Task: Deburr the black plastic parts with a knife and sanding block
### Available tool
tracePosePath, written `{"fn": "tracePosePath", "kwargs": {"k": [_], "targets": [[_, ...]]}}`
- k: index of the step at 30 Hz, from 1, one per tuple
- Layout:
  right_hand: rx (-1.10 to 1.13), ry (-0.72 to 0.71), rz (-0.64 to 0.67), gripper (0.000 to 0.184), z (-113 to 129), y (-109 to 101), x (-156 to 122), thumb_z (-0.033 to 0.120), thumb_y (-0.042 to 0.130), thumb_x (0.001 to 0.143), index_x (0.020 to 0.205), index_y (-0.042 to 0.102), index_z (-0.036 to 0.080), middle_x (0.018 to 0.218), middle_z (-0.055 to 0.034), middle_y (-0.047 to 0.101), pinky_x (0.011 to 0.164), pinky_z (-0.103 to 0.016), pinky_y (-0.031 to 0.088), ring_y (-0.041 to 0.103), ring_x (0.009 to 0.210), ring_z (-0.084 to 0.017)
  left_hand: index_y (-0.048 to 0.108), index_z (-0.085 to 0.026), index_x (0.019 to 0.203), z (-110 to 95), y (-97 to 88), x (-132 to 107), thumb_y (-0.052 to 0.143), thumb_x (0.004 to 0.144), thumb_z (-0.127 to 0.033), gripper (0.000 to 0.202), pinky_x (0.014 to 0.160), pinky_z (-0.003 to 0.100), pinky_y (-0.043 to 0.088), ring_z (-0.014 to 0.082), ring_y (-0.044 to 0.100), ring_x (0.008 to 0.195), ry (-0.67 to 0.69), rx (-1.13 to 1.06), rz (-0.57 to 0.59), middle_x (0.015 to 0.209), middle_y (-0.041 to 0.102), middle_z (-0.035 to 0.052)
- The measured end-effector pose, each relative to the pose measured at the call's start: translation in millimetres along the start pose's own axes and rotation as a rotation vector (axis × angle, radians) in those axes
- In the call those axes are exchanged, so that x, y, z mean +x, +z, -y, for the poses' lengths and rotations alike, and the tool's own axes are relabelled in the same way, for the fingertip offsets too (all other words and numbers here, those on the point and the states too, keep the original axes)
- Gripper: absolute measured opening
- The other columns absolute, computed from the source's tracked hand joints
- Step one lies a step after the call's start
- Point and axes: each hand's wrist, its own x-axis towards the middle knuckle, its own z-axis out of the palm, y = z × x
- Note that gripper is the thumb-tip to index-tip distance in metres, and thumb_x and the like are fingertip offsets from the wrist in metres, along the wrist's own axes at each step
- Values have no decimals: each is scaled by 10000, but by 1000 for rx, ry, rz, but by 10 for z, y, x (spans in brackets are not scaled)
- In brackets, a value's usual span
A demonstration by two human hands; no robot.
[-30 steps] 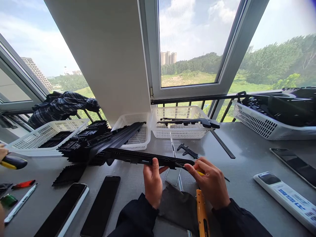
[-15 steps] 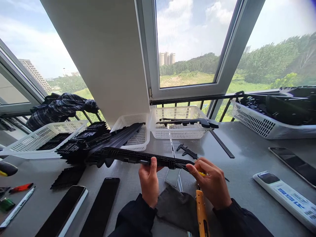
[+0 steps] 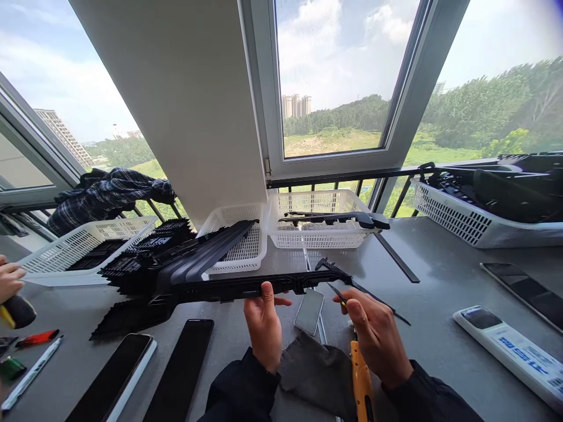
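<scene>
A long black plastic trim piece (image 3: 237, 288) lies level across the view above the table. My left hand (image 3: 264, 328) is closed on its underside near the middle, thumb against the near face. In my right hand (image 3: 378, 328) is a small knife (image 3: 338, 294) with a narrow pointed blade and a bit of yellow at the grip; the rest is hidden by the fingers. The blade tip is just below the trim's right part, apparently apart from it. Beneath the hands are a dark cloth (image 3: 319, 375), an orange-handled tool (image 3: 361, 381) and a caliper (image 3: 332, 268).
White baskets (image 3: 321, 239) stand along the window, some with black parts. Stacked black ribbed pieces (image 3: 145, 252) are at left. Phones (image 3: 180, 369) and a white device (image 3: 505, 346) lie on the grey table (image 3: 431, 328). At the left edge, another person's hand (image 3: 9, 278) is near a yellow-black tool (image 3: 20, 310).
My right hand has moved down off the trim piece, exposing the blade. The trim's left end has swung lower and its face has turned. Another person's hand has come in at the left.
</scene>
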Motion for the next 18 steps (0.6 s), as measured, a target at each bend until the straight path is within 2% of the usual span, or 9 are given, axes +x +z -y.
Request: {"fn": "tracePosePath", "kwargs": {"k": [3, 6, 11, 14, 16, 18], "targets": [[6, 63, 63, 636, 47, 46, -6, 654, 322, 1113, 844, 699, 218, 717, -21, 637, 619, -304, 391, 593, 651, -199, 639, -196, 971, -58, 8, -17, 799, 873, -603, 448, 553, 309, 651, 230, 791, 669, -16, -93, 68, 785, 736, 11], [22, 124, 138, 638, 70, 80, -2, 672, 320, 1104, 807, 661, 223, 685, -10, 606, 603, -302, 367, 569, 635, -197, 631, -206, 984, -96, 22, -89, 788, 900, -576, 411, 617, 335, 671, 243, 805, 735, -87, -171, 196, 785, 754, 13], [83, 157, 203, 634, 103, 86, 0, 669, 296, 1109, 807, 634, 225, 666, 8, 541, 573, -290, 327, 497, 609, -179, 758, -154, 995, -43, 45, -207, 797, 879, -593, 456, 676, 349, 653, 285, 799, 891, -287, -220, 381, 964, 820, 126], [136, 138, 227, 609, 122, 80, -3, 653, 304, 1116, 783, 587, 228, 662, 20, 522, 584, -287, 332, 472, 595, -163, 822, -129, 1010, -12, 47, -236, 746, 887, -661, 550, 747, 373, 637, 313, 774, 984, -308, -173, 484, 1051, 826, 175], [167, 133, 250, 583, 123, 79, -10, 627, 305, 1127, 783, 561, 231, 653, 33, 492, 588, -286, 331, 450, 580, -154, 840, -160, 987, -14, 36, -253, 723, 881, -706, 568, 827, 409, 629, 316, 755, 1001, -286, -85, 529, 1080, 826, 160], [196, 126, 269, 557, 116, 80, -20, 595, 309, 1138, 783, 540, 234, 636, 47, 449, 580, -288, 314, 421, 560, -145, 828, -214, 873, -26, 15, -273, 700, 876, -745, 546, 929, 438, 603, 315, 739, 1011, -248, 31, 532, 1061, 827, 122]]}}
